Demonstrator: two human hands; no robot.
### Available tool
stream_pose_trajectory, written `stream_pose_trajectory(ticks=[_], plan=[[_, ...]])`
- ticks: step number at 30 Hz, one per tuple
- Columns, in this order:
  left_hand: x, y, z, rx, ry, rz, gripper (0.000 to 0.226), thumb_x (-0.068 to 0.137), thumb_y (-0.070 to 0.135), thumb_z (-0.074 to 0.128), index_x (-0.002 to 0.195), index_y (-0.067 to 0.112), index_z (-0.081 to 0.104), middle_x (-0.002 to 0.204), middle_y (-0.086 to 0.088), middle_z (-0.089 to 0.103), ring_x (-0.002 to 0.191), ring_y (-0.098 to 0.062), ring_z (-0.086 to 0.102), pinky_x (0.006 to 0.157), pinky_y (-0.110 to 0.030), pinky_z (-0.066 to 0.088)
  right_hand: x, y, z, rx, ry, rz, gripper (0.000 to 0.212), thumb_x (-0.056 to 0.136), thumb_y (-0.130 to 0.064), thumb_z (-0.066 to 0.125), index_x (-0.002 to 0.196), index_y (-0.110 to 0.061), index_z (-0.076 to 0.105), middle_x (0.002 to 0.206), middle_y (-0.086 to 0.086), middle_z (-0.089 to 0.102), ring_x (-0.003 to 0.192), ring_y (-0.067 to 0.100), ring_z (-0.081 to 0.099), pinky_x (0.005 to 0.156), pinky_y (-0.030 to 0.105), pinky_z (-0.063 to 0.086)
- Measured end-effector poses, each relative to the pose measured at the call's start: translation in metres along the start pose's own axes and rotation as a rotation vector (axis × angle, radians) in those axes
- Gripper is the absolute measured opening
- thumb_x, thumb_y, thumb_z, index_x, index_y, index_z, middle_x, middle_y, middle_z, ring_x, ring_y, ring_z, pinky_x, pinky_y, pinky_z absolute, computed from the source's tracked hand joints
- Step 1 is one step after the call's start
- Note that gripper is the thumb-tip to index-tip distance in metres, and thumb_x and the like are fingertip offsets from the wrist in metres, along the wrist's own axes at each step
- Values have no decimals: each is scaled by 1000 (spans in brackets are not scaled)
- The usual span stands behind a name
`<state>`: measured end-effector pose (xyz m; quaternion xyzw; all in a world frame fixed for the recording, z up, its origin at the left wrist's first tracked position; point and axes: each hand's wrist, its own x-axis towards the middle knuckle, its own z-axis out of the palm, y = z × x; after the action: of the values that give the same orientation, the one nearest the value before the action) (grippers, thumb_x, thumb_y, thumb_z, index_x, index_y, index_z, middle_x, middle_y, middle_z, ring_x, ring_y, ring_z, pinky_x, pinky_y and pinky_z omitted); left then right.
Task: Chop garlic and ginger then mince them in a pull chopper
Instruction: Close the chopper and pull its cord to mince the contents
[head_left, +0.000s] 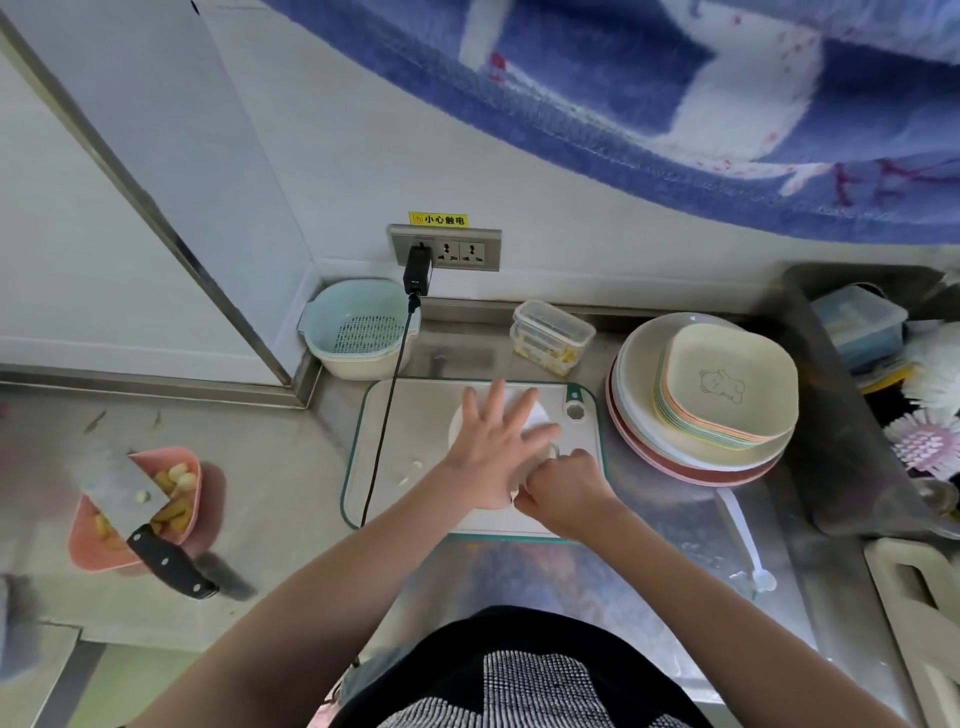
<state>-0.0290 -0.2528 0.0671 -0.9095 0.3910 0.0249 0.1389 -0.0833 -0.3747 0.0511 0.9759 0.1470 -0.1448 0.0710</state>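
Under flat left hand (496, 447): pull chopper (535, 415); right hand (563, 486) beside.

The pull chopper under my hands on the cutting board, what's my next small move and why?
Probably pull the cord outward with the right hand, which is curled at the pull chopper's near edge, while the left hand lies flat on its lid to steady it on the cutting board.

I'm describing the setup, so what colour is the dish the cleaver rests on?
Pink; the dish under the cleaver shows best in the head view.
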Motion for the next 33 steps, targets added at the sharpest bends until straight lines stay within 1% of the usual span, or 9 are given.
stream_pose_trajectory(ticks=[3, 5, 8, 10, 15, 22, 26, 29, 33], plan=[[-3, -8, 8, -11, -62, -38, 95, 59, 39, 75, 135, 41, 19, 151, -9, 5, 133, -45, 6, 102, -62, 18, -7, 10, 6, -32, -75, 24, 31, 100, -28, 35, 109, -14, 61, 100, 6, 65, 86, 25, 61, 67, 32, 29], [-9, -24, 13, -23, -78, -96, 95, 60, 41, 74, 137, 41, 20, 150, -8, 9, 131, -44, 10, 101, -59, 20, -23, 26, 17, -95, -164, -2, 25, 97, -15, 46, 117, -18, 60, 88, 1, 55, 89, 26, 62, 63, 32, 38], [-15, -46, 17, -26, -80, -164, 97, 57, 45, 76, 138, 41, 23, 149, -6, 14, 129, -42, 18, 98, -54, 27, -45, 53, 37, -32, -277, 191, 17, 95, -20, 50, 101, -19, 67, 68, -6, 29, 91, 19, 59, 68, 30, 49], [-12, -39, 9, -41, -69, -144, 97, 56, 44, 76, 138, 41, 23, 149, -6, 14, 129, -43, 17, 98, -55, 27, -42, 51, 33, 119, -267, 279, 22, 95, -28, 46, 88, -17, 64, 65, -4, 36, 86, 21, 60, 67, 28, 43], [2, 7, -4, -46, -19, 1, 94, 58, 42, 74, 136, 42, 22, 151, -7, 11, 131, -45, 14, 100, -61, 21, -5, 9, -4, 111, -11, 71, 36, 95, -37, 38, 87, -12, 63, 87, 9, 64, 75, 27, 56, 56, 28, 24], [3, 6, -11, 20, 23, 15, 94, 57, 38, 74, 136, 40, 23, 150, -9, 12, 132, -46, 15, 98, -60, 22, -6, 5, -4, -62, -117, -28, 35, 98, -29, 35, 101, -11, 65, 99, 6, 64, 86, 23, 54, 50, 26, 15], [2, -9, -4, 8, -3, -44, 93, 60, 37, 72, 137, 41, 20, 151, -8, 9, 132, -44, 14, 100, -59, 22, -15, 24, 10, -94, -203, 70, 36, 93, -12, 35, 123, -9, 55, 104, 5, 59, 96, 25, 59, 59, 29, 32], [2, -22, 1, -29, -45, -113, 95, 59, 39, 74, 138, 41, 21, 149, -7, 11, 130, -44, 12, 101, -61, 23, -31, 39, 29, -116, -313, 106, 33, 92, -9, 45, 119, -15, 61, 110, 8, 53, 106, 28, 53, 65, 32, 40], [-1, -33, 4, -32, -82, -178, 100, 54, 43, 78, 137, 41, 22, 148, -5, 11, 130, -45, 11, 102, -64, 22, -41, 53, 41, -20, -337, 331, 35, 93, -20, 41, 123, -14, 58, 119, 10, 50, 107, 23, 55, 73, 30, 44]])
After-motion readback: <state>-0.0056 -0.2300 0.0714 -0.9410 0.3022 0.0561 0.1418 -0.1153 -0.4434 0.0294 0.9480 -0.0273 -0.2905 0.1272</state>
